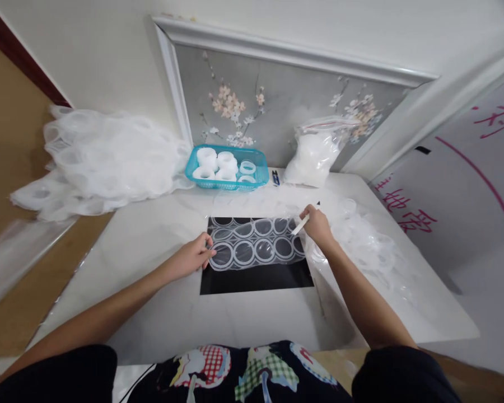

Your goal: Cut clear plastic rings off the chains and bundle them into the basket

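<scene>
A clear plastic sheet (254,251) with rows of white rings lies over a black rectangular mat (256,280) on the table. My left hand (197,253) is at the sheet's left end, thumb and fingers closed on its edge. At the sheet's right end, my right hand (317,223) grips a slim, pale stick-like tool (300,225). The tool's lower end points down and left over the rings near the sheet's upper right. Its exact kind is too small to make out, and a dark tip shows above the hand.
Behind the mat stands a blue basket (258,176) holding white rings. Beside it are a small dark blue object (275,178) and a zip bag (315,157) of white material. Ringed plastic is heaped at left (113,157) and spread at right (369,240). A framed picture (277,101) leans behind.
</scene>
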A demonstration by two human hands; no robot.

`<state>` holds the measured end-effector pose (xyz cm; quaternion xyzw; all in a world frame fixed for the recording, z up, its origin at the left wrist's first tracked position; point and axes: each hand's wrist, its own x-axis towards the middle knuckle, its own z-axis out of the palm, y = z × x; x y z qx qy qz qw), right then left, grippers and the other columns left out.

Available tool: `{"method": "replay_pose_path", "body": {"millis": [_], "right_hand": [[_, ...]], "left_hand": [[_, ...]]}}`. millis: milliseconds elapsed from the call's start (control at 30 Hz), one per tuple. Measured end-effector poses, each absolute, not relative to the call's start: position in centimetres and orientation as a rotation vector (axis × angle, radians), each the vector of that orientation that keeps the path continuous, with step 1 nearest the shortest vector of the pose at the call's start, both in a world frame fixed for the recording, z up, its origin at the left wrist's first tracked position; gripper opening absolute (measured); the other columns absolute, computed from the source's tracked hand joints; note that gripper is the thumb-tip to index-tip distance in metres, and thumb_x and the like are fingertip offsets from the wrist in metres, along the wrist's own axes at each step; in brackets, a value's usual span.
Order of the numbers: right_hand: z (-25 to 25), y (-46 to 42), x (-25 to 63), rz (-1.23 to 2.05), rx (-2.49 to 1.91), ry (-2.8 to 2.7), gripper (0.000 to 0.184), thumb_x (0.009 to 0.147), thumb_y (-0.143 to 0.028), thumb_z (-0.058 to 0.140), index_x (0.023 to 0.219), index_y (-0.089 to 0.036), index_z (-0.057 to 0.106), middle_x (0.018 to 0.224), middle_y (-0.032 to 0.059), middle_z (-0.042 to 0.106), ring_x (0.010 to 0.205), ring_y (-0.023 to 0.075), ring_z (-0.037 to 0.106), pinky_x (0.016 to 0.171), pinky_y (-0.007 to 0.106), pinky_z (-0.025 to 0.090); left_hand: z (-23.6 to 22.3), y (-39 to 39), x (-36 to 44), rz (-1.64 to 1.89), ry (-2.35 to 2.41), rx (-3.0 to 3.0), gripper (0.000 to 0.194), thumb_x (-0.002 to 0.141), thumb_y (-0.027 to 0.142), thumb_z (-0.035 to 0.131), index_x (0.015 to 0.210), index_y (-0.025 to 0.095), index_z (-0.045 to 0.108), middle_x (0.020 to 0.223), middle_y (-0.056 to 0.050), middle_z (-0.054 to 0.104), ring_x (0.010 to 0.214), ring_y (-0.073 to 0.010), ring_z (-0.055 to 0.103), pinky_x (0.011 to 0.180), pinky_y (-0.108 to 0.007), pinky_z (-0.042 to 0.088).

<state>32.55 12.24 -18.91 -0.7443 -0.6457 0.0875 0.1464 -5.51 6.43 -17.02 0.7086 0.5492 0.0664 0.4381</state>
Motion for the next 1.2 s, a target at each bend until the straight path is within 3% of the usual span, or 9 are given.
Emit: {"method": "replay_pose_path", "body": {"millis": [133,200,300,433,533,700,967,1200], "right_hand": [[-17.6,12.1,30.7,0.152,-2.007,-1.768,0.017,0.087,-0.035,0.056,0.09,-0.019,0.053,0.084,0.0135,0.065,0.085,0.029,0.059,0.069,0.035,0.04],[-17.3,11.4,28.6,0.421,-1.774,-1.709,0.031,0.092,-0.05,0.045,0.084,-0.021,0.051,0.076,0.0085,0.065,0.074,0.0247,0.06,0.067,0.034,0.041],[-17.6,10.4,24.6,0.985,-1.42,-1.662,0.051,0.092,-0.067,0.026,0.079,-0.024,0.049,0.062,0.0021,0.061,0.056,0.0187,0.054,0.059,0.032,0.042],[-19.4,9.9,20.1,1.293,-1.176,-1.64,0.053,0.09,-0.072,0.023,0.083,-0.026,0.049,0.058,-0.0008,0.058,0.054,0.0175,0.05,0.057,0.031,0.042],[-20.7,10.0,18.8,1.309,-1.128,-1.664,0.049,0.092,-0.069,0.026,0.085,-0.026,0.047,0.06,-0.0013,0.057,0.056,0.0164,0.05,0.058,0.031,0.042],[-20.8,10.1,18.2,1.394,-1.031,-1.573,0.037,0.089,-0.062,0.048,0.099,-0.026,0.047,0.073,-0.0025,0.059,0.056,0.0129,0.05,0.055,0.028,0.041],[-20.2,10.2,15.6,1.521,-1.056,-1.666,0.063,0.09,-0.069,0.034,0.106,-0.018,0.067,0.058,-0.0008,0.058,0.048,0.0123,0.046,0.051,0.027,0.039],[-21.7,10.5,15.4,1.48,-1.075,-1.712,0.048,0.08,-0.063,0.059,0.089,-0.017,0.072,0.063,0.0021,0.064,0.049,0.013,0.053,0.048,0.027,0.043]], "left_hand": [[-16.7,5.3,-5.4,0.094,1.558,1.978,0.032,0.087,0.036,0.049,0.116,0.023,0.042,0.067,0.004,0.063,0.061,-0.0197,0.06,0.058,-0.029,0.041],[-16.8,4.6,-5.4,0.091,1.594,2.151,0.033,0.09,0.032,0.049,0.121,0.021,0.047,0.081,-0.001,0.066,0.074,-0.0218,0.064,0.064,-0.03,0.045],[-17.6,3.7,-5.0,0.246,1.446,2.485,0.032,0.095,0.033,0.048,0.122,0.019,0.056,0.117,-0.01,0.064,0.108,-0.026,0.059,0.088,-0.037,0.047],[-19.3,2.9,-4.4,0.246,1.309,2.737,0.044,0.096,0.044,0.049,0.129,0.015,0.057,0.138,-0.012,0.055,0.128,-0.0321,0.047,0.103,-0.045,0.039],[-20.0,3.0,-4.6,0.189,1.373,2.738,0.053,0.094,0.051,0.049,0.133,0.015,0.055,0.141,-0.01,0.053,0.13,-0.0341,0.045,0.104,-0.047,0.038],[-19.6,3.7,-5.4,0.163,1.368,2.684,0.054,0.088,0.056,0.057,0.126,0.019,0.061,0.137,-0.005,0.058,0.128,-0.0342,0.047,0.103,-0.046,0.04],[-19.8,2.4,-5.0,0.352,1.249,2.838,0.032,0.096,0.029,0.049,0.12,0.014,0.064,0.128,-0.009,0.063,0.124,-0.0322,0.051,0.097,-0.045,0.043],[-19.9,1.8,-4.4,0.355,1.274,2.866,0.031,0.094,0.024,0.05,0.119,0.011,0.063,0.128,-0.011,0.063,0.12,-0.0318,0.053,0.096,-0.044,0.043]]}}
